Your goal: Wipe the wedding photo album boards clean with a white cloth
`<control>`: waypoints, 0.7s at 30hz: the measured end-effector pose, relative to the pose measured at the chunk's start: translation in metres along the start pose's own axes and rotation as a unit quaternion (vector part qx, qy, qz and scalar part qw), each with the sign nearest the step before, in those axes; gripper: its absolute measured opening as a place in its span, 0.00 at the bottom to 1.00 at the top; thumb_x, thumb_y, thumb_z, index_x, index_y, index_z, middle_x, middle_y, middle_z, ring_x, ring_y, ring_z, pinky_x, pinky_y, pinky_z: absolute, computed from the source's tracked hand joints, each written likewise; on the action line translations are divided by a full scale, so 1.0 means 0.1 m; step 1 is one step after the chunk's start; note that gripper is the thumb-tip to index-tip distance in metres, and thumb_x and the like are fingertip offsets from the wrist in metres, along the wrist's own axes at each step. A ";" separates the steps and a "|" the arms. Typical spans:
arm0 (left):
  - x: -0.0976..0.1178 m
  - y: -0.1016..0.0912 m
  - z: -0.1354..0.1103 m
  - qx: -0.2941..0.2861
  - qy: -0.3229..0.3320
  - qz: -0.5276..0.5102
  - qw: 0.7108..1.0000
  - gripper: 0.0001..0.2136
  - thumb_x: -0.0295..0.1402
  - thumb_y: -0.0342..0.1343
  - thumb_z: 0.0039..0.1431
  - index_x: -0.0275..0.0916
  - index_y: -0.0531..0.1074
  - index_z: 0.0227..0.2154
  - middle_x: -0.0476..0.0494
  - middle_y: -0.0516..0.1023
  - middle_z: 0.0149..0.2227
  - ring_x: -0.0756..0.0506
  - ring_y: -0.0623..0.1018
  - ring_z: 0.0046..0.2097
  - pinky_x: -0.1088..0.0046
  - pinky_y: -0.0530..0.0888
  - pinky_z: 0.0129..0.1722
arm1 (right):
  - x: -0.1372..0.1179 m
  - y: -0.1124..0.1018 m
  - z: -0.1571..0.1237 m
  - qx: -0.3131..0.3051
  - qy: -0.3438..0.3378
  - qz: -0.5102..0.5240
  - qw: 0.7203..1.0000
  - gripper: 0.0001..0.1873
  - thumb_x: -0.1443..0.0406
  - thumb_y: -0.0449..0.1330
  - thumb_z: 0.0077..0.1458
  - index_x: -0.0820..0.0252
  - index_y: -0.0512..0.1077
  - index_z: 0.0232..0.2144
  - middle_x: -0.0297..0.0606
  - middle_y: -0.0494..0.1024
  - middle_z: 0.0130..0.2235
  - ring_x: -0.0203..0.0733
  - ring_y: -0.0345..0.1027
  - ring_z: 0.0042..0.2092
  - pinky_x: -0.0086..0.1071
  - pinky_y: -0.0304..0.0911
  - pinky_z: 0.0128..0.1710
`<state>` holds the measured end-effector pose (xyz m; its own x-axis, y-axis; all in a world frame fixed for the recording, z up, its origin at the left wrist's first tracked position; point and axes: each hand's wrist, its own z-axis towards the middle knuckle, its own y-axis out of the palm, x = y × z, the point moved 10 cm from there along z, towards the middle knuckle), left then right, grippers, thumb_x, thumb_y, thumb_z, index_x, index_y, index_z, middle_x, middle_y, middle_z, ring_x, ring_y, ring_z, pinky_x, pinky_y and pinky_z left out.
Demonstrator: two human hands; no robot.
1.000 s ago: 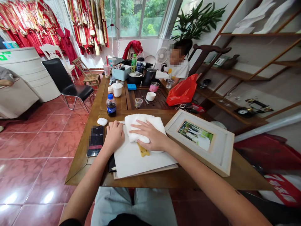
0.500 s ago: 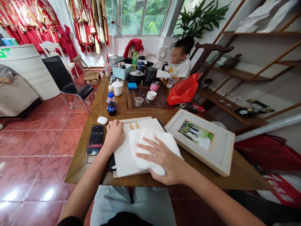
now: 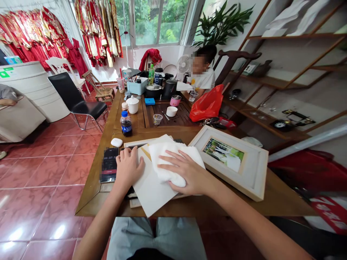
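Note:
Under my right hand (image 3: 181,168) lies a folded white cloth (image 3: 159,159), pressed flat with the fingers spread over it. The cloth rests on a white board (image 3: 154,196), which sits turned at an angle on a dark panel and a light wooden frame (image 3: 135,204). Strips of yellow tape (image 3: 146,151) show at the board's upper part, partly covered by the cloth. My left hand (image 3: 128,166) is at the board's left edge, fingers apart and holding nothing. A smartphone (image 3: 108,166) with a running timer lies just left of it.
A framed photo (image 3: 230,159) in a deep wooden frame lies to the right. Beyond are a bottle of dark liquid (image 3: 126,124), a white earphone case (image 3: 116,142), a lidded white cup (image 3: 132,104) and a red plastic bag (image 3: 207,104). Another person (image 3: 202,72) sits at the far side.
The white board has turned on the frame, its near corner now pointing toward me. My left hand has come nearer and its fingers have spread. The right hand stays on the cloth.

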<state>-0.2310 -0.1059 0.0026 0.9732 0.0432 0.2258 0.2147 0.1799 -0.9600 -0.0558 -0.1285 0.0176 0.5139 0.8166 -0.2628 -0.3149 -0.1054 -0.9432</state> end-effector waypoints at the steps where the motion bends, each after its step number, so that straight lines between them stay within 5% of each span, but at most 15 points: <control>1: -0.01 -0.01 -0.07 0.000 -0.003 0.001 1.000 0.24 0.40 0.47 0.69 0.39 0.63 0.64 0.32 0.70 0.56 0.34 0.68 0.58 0.50 0.66 0.57 | 0.05 -0.03 0.01 0.010 0.007 0.010 1.000 0.29 0.60 0.63 0.55 0.51 0.72 0.60 0.44 0.68 0.66 0.63 0.53 0.70 0.66 0.46 0.67; 8: 0.04 -0.08 -0.48 0.012 0.023 0.025 0.999 0.22 0.41 0.48 0.68 0.48 0.67 0.63 0.34 0.67 0.59 0.32 0.69 0.57 0.50 0.70 0.52 | 0.42 -0.39 -0.03 0.181 0.065 0.090 0.977 0.19 0.59 0.54 0.66 0.53 0.75 0.55 0.44 0.78 0.58 0.53 0.68 0.62 0.51 0.63 0.62; 12: 0.11 -0.11 -0.62 0.016 0.026 0.077 0.997 0.22 0.43 0.48 0.69 0.46 0.67 0.62 0.33 0.70 0.54 0.34 0.73 0.51 0.54 0.73 0.48 | 0.39 -0.63 -0.13 0.235 0.078 0.079 0.966 0.19 0.59 0.52 0.69 0.54 0.74 0.56 0.43 0.78 0.57 0.51 0.71 0.59 0.48 0.65 0.61; 17: 0.19 -0.06 -0.68 -0.021 0.014 0.087 0.996 0.16 0.42 0.46 0.70 0.44 0.72 0.53 0.38 0.71 0.44 0.41 0.77 0.39 0.68 0.74 0.34 | 0.12 -0.79 -0.23 0.237 0.053 0.051 0.969 0.18 0.62 0.51 0.70 0.55 0.71 0.58 0.43 0.77 0.58 0.48 0.71 0.59 0.42 0.67 0.59; 21: 0.21 -0.06 -0.60 -0.030 0.015 0.102 0.994 0.13 0.39 0.44 0.71 0.41 0.72 0.44 0.41 0.71 0.37 0.41 0.77 0.38 0.70 0.72 0.29 | -0.13 -0.58 -0.26 0.166 -0.001 -0.036 0.985 0.19 0.63 0.52 0.69 0.56 0.71 0.59 0.44 0.78 0.57 0.49 0.72 0.57 0.45 0.67 0.56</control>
<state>-0.2064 -0.1653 0.0028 0.9989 0.0429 0.0208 0.0159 0.1115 -0.9936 -0.0236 -0.1472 0.0706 0.5419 0.8169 -0.1974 -0.5221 0.1431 -0.8408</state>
